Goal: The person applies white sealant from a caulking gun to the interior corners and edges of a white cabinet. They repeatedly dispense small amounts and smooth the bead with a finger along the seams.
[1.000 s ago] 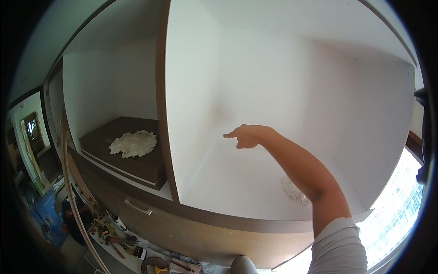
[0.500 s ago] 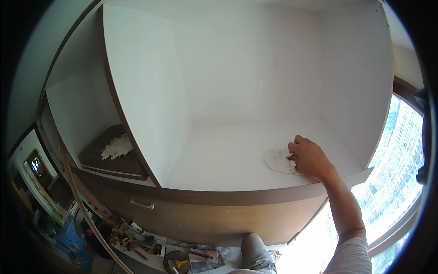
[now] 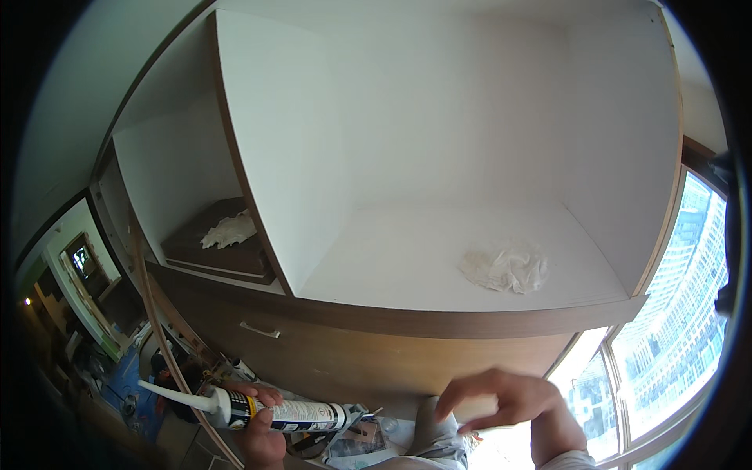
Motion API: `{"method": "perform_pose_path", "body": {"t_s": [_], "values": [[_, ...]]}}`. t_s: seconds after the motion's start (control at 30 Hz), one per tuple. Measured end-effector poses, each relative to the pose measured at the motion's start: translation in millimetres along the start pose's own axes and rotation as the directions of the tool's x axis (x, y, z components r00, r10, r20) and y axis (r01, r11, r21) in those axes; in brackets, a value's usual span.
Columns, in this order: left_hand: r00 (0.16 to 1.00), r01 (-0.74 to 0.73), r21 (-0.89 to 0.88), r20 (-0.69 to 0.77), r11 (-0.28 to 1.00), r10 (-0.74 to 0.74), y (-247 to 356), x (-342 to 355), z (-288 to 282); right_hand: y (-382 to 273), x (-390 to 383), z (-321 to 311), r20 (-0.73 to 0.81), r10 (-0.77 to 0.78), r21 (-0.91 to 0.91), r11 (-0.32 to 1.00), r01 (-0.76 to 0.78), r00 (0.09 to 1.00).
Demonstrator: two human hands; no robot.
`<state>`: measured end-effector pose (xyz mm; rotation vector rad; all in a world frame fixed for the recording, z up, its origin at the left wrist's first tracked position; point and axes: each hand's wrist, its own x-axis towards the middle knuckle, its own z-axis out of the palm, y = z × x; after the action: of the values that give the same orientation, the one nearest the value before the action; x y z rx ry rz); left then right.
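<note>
Left hand (image 3: 265,445), lower left of frame: wrapped around a sealant cartridge (image 3: 301,415), thumb on near side, fingers over the top. Cartridge lies roughly level across the lower left, its white nozzle (image 3: 176,397) pointing left. Rear end seems to sit in a dispensing gun, though clutter behind makes this uncertain.

Right hand (image 3: 509,397), lower right of centre: fingers bent, moderate gap between thumb and fingertips, grasp unloaded. Above it, crumpled white cloth (image 3: 505,268) on the floor of the white cabinet (image 3: 392,266). Second cloth (image 3: 230,229), left, on a dark brown slab (image 3: 188,247).
</note>
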<state>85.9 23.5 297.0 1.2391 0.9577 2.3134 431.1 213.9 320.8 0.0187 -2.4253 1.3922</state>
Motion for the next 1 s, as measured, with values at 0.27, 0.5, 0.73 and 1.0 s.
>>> {"method": "perform_pose_path", "body": {"t_s": [0.27, 0.5, 0.73, 1.0], "values": [[0.993, -0.081, -0.518, 0.035, 0.852, 0.116, 26, 24, 83, 100, 41, 117, -0.171, 0.088, 0.527, 0.850, 0.016, 0.981], [0.988, 0.152, -0.625, 0.072, 0.765, -0.138, 5, 6, 94, 124, 44, 139, -0.198, -0.189, 0.817, 0.511, 0.268, 0.962], [0.939, 0.326, -0.566, 0.103, 0.757, -0.328, -11, -11, 90, 158, 7, 188, -0.309, 0.236, 0.878, 0.444, 0.180, 0.921], [0.942, 0.310, -0.583, 0.084, 0.751, -0.324, -18, -20, 93, 165, 6, 183, -0.344, 0.211, 0.835, 0.515, 0.195, 0.915]]}}
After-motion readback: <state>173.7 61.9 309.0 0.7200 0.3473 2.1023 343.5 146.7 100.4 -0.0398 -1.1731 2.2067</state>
